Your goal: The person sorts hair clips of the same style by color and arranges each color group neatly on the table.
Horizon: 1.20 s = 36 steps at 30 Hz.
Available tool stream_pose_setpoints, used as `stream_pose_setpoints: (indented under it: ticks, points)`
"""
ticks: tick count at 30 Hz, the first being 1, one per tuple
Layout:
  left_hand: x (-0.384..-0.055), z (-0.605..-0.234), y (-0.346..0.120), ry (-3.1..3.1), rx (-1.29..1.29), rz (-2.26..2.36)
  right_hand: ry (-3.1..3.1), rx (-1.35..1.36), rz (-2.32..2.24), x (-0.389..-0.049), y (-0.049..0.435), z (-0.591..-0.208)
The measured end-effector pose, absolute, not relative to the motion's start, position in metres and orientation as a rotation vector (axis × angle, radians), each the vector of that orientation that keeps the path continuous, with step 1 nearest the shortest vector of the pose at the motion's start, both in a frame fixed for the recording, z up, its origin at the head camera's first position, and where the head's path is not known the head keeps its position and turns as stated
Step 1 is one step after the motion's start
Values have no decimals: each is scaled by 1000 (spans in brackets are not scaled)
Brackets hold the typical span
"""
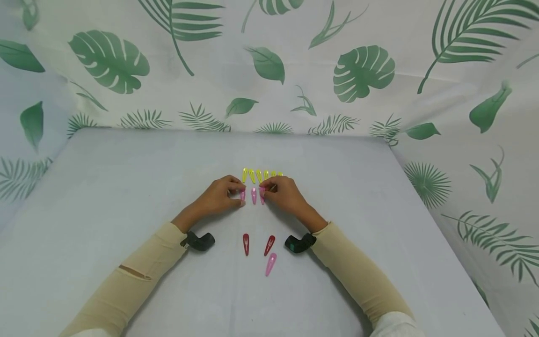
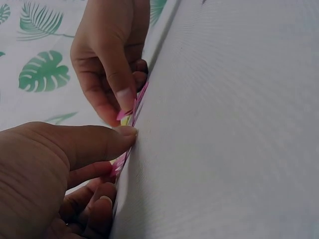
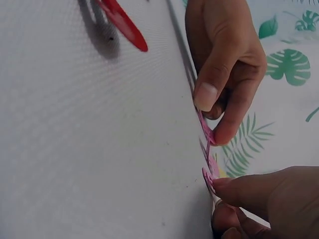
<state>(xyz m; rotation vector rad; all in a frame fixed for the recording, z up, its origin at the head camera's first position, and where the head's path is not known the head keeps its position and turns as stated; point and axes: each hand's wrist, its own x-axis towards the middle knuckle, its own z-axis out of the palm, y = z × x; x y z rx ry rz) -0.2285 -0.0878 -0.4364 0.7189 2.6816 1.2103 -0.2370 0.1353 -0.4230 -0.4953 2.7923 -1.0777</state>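
In the head view, my left hand [image 1: 220, 195] holds a pink snap hair clip [image 1: 243, 194] by its two ends, index finger at the far end and thumb at the near end. My right hand [image 1: 286, 194] pinches another pink hair clip [image 1: 262, 195] between thumb and fingers. Between the two hands lies a third pink clip [image 1: 254, 196] on the table. Just beyond them runs a row of several yellow hair clips [image 1: 258, 175], the right end partly covered by my right hand. The left wrist view shows both hands low at the table surface, clips seen edge-on.
Nearer to me lie two red hair clips, one upright [image 1: 246, 245] and one slanted [image 1: 269, 245], with a slanted pink clip [image 1: 271, 264] below. A white cloth covers the table [image 1: 168, 154]. A leaf-printed curtain [image 1: 303, 70] hangs behind and at the sides.
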Motion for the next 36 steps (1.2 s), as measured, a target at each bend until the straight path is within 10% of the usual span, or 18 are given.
stream_pose_setpoints:
  ticks: [36]
  points:
    - [-227, -436, -87, 2668, 693, 1217, 2756, -488, -1116, -211, 154, -414]
